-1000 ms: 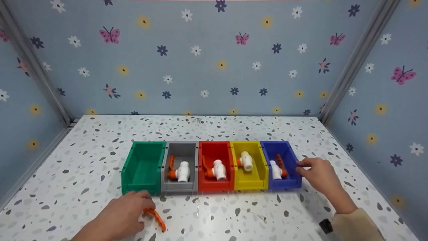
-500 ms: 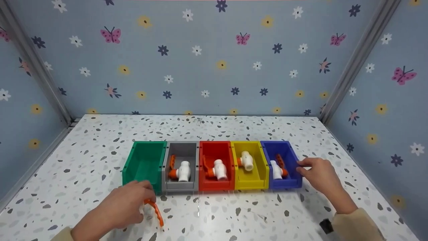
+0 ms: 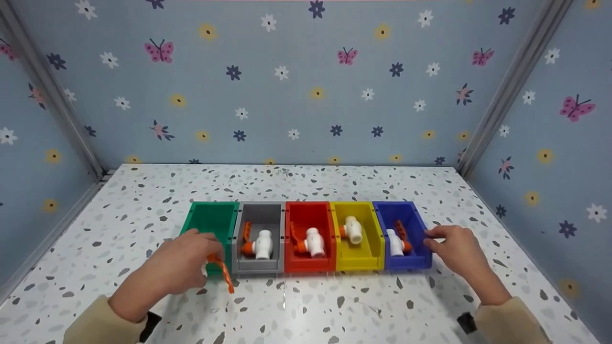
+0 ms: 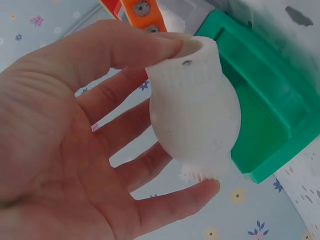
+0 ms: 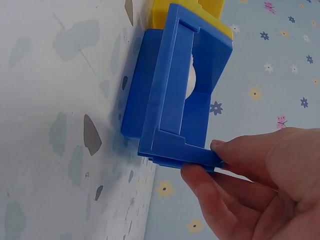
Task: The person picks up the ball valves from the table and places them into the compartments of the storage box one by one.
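My left hand (image 3: 184, 263) holds a white ball valve (image 4: 195, 105) with an orange lever handle (image 3: 224, 274), up in front of the green bin (image 3: 210, 220). In the left wrist view the thumb lies at the valve's open end and the little finger at its other end. My right hand (image 3: 456, 248) pinches the side wall of the blue bin (image 3: 406, 263) between thumb and fingers. Inside the blue bin lies a valve (image 3: 395, 242). More white valves with orange handles lie one each in the grey bin (image 3: 260, 267), red bin (image 3: 310, 265) and yellow bin (image 3: 359, 263).
The bins stand side by side in a row on a speckled white table (image 3: 306, 306). Behind them rises a blue wall (image 3: 296, 110) with flowers and butterflies. Grey metal posts (image 3: 514, 86) mark the corners.
My left hand has moved away from me, with the valve, from the table before the green bin to that bin's front edge. The right hand keeps its place on the blue bin.
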A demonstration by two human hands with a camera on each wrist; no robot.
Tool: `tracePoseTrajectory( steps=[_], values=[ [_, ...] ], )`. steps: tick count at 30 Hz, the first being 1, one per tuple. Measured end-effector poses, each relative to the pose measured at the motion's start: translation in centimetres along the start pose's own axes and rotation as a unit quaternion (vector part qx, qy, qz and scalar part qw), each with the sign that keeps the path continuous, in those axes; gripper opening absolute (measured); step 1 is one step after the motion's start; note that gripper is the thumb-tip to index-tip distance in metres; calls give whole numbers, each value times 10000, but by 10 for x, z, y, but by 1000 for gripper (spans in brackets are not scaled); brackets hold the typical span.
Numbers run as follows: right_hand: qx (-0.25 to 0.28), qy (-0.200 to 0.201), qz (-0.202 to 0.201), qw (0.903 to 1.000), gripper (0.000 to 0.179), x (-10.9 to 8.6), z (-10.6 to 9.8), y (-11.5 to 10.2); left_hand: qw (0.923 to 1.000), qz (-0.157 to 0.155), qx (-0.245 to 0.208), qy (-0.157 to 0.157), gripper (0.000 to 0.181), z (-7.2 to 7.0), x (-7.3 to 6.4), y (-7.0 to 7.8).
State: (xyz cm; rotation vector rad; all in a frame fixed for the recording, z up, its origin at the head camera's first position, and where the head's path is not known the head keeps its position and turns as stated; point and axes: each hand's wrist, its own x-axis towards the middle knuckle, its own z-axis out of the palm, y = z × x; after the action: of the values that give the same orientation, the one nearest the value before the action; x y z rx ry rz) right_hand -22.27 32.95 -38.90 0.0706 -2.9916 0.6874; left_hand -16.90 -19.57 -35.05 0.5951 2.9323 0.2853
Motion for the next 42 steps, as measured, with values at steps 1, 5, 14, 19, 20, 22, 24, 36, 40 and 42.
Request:
tracePoseTrajectory(
  steps=[1,5,14,19,20,22,24,36,40,42],
  values=[
    [-3,-3,-12,10000,27,0,0,0,10000,7,-36,11,36,-1,2,-1],
    [-45,51,-108,9999,27,0,-1,-1,9999,81,-67,-8,35,-5,9,-7],
    [0,13,-133,9999,27,-2,0,0,9999,23,30,-94,34,-14,28,-13],
    [9,26,-117,9999,27,-2,-1,-1,9996,231,-54,-141,39,-18,37,-17],
    [4,32,-113,9999,27,-2,-1,-1,9994,273,-106,-166,40,-19,38,-18],
    [-2,38,-117,9999,27,-2,-1,0,9992,275,-198,-221,42,-20,40,-20],
    [2,56,-141,9999,27,-2,-1,0,9990,236,-262,-280,41,-20,42,-22],
    [-41,168,-236,9996,27,-3,-1,1,9986,-39,300,-444,38,-26,54,-24],
    [-29,197,-256,9995,27,-4,-1,1,9971,-454,244,-554,36,-23,62,-22],
    [1,172,-238,9996,27,-3,0,1,9962,-621,194,-585,35,-21,66,-23]
  ],
)
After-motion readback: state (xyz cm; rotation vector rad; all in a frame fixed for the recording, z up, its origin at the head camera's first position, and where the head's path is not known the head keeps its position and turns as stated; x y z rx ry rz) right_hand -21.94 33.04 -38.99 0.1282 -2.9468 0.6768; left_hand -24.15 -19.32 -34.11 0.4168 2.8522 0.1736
